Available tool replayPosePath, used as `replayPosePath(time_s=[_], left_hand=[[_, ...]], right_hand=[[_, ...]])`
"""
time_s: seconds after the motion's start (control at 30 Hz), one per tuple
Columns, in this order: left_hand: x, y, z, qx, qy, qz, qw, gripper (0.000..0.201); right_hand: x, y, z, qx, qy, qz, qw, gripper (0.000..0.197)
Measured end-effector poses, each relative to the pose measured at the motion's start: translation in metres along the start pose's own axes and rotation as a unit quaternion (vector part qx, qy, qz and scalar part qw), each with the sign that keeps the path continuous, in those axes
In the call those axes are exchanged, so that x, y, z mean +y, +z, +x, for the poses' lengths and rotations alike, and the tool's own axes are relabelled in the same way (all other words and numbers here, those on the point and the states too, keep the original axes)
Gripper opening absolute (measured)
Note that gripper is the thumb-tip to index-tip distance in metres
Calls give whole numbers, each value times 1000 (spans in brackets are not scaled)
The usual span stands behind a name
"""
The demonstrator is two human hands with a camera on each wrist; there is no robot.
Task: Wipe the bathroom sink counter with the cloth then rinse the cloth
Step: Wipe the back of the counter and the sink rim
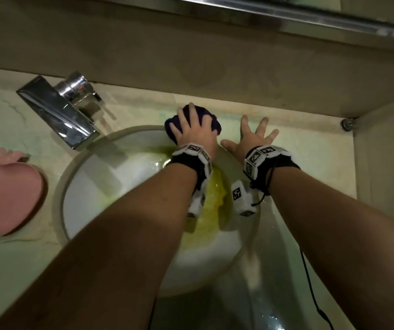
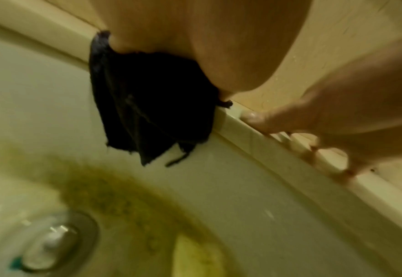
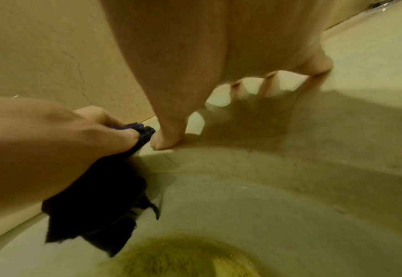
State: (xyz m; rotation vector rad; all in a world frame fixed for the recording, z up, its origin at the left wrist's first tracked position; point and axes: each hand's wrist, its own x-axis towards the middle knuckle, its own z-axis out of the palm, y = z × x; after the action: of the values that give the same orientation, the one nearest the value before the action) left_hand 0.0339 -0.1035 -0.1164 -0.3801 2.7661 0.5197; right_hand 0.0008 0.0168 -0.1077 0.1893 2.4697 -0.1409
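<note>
A dark purple cloth [image 1: 215, 126] lies bunched on the pale stone counter [image 1: 310, 151] at the back rim of the white sink [image 1: 120, 177]. My left hand [image 1: 192, 126] lies on top of it, fingers spread and curled into the fabric. In the left wrist view the cloth [image 2: 152, 105] hangs partly over the rim into the basin; the right wrist view shows the cloth [image 3: 95, 206] the same way. My right hand [image 1: 253, 136] rests flat on the counter just right of the cloth, fingers splayed and holding nothing.
A chrome faucet [image 1: 55, 110] stands at the back left, and a pink heart-shaped dish [image 1: 5, 196] sits at the far left. A yellow-green stain [image 1: 215, 198] runs down the basin toward the drain [image 2: 53, 241]. Walls close off the back and right.
</note>
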Motion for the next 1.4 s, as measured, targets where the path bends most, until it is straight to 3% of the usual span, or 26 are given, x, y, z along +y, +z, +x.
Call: replayPosePath(time_s=[0.07,0.17,0.27,0.33,0.43,0.53,0.7,0.8,0.87,0.93,1.07,1.13,1.2,1.3,1.33,1.4], left_hand=[[-29,-14,8,3,-32,2,999,41],[-76,-36,26,40,-130,3,991,41],[-73,-29,29,82,-174,10,981,39],[-43,-17,26,86,-161,9,983,42],[6,2,5,34,-39,7,999,44],[2,2,3,7,28,9,1000,38],[-76,-31,25,43,-104,39,993,43],[-51,-20,22,86,-154,4,984,40],[-15,-8,15,58,-131,-21,989,40],[13,3,5,30,-57,-22,998,37],[1,-3,7,5,-6,-18,1000,32],[-17,-24,12,10,-34,-35,999,31],[-28,-45,18,46,-106,-96,989,28],[-26,-76,26,114,-217,-226,943,29],[-25,-81,27,116,-232,-244,935,33],[-30,-80,23,94,-179,-207,957,42]], right_hand=[[-1,2,0,-6,-3,5,1000,90],[1,3,3,-2,-6,3,1000,91],[2,5,2,-4,-3,8,1000,90],[3,5,3,0,-6,12,1000,89],[1,5,2,3,-5,1,1000,88],[0,2,2,3,0,-4,1000,88],[3,5,3,-3,-6,7,1000,90],[5,6,5,-7,-7,3,1000,90],[3,5,6,-8,-9,-5,1000,90],[1,5,5,-8,-6,-9,1000,89],[-1,4,2,-8,-3,-9,1000,89],[-2,3,1,-15,-5,-3,1000,89],[0,3,1,-19,-3,-4,1000,89],[0,2,1,-15,-5,-5,1000,89],[0,2,1,-13,-4,-1,1000,88],[0,2,0,-16,-3,3,1000,88]])
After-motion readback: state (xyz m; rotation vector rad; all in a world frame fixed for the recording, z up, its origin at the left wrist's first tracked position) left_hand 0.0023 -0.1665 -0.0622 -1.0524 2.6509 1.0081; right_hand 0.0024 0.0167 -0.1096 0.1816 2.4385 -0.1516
